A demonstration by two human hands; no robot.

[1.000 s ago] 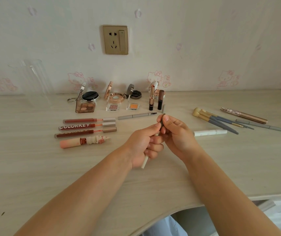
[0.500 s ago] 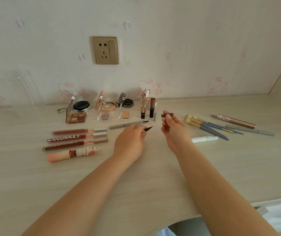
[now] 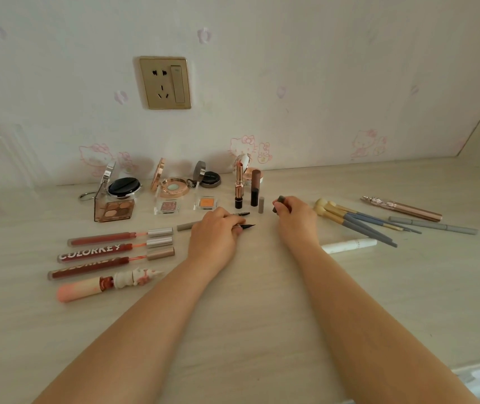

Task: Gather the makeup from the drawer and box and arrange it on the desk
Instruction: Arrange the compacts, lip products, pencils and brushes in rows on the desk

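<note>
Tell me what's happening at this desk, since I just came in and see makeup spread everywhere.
A person is laying makeup out on the desk. The left hand holds an uncapped liner pen low over the desk, its dark tip pointing right. The right hand pinches a small grey cap. Lip glosses lie in a row at the left, open compacts and palettes stand along the wall, and brushes lie at the right.

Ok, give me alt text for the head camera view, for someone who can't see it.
A person's left hand holds an uncapped black-tipped liner pen low over a pale wooden desk, while the right hand pinches its grey cap. Lip glosses, compacts and brushes lie arranged around them.
</note>
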